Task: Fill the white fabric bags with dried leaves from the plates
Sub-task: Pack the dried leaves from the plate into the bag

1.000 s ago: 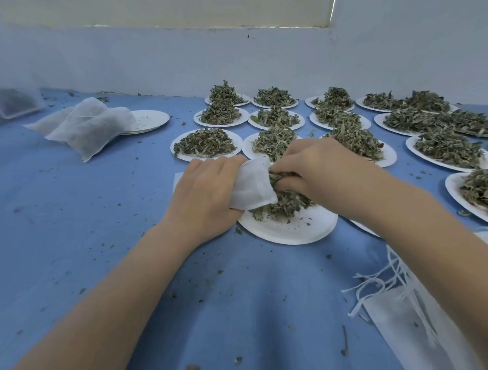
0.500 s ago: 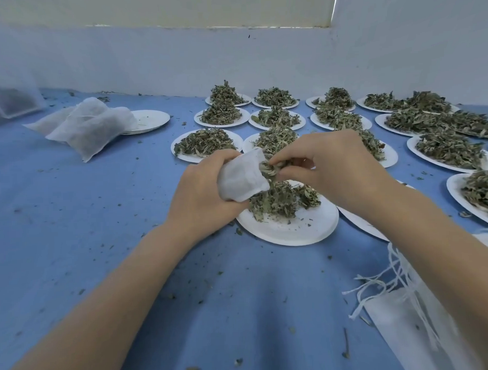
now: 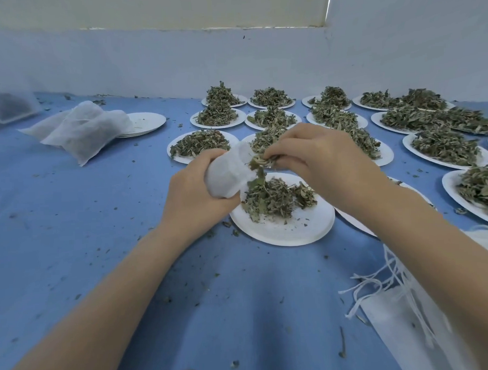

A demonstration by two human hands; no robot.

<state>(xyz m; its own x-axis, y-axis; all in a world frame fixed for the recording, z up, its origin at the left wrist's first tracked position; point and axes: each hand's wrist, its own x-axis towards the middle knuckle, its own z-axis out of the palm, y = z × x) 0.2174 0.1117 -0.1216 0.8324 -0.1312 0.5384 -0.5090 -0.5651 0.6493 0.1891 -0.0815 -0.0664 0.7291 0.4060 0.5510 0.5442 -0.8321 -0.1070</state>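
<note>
Along the lower right edge of the frame, a heap of empty bags (image 3: 424,325) with loose white drawstrings is lying on the blue table (image 3: 73,232). Just above centre, the left hand (image 3: 199,194) is gripping a white fabric bag (image 3: 227,173), fingers curled round its body, mouth turned toward the right. The right hand (image 3: 316,157) is pinching a tuft of dried leaves (image 3: 260,163) at that mouth, a few strands dangling over the near plate (image 3: 283,227), which is carrying a reduced pile (image 3: 276,197). Judging by this, the stuffing step is under way and the plate is only partly emptied; the next move is calling for pushing the tuft well inside, keeping the mouth open, then reaching down for another pinch. Farther up, many heaped plates (image 3: 200,143) are waiting across the centre and right. At upper left, filled bags (image 3: 83,129) are resting against stacked bare plates (image 3: 146,123).
</note>
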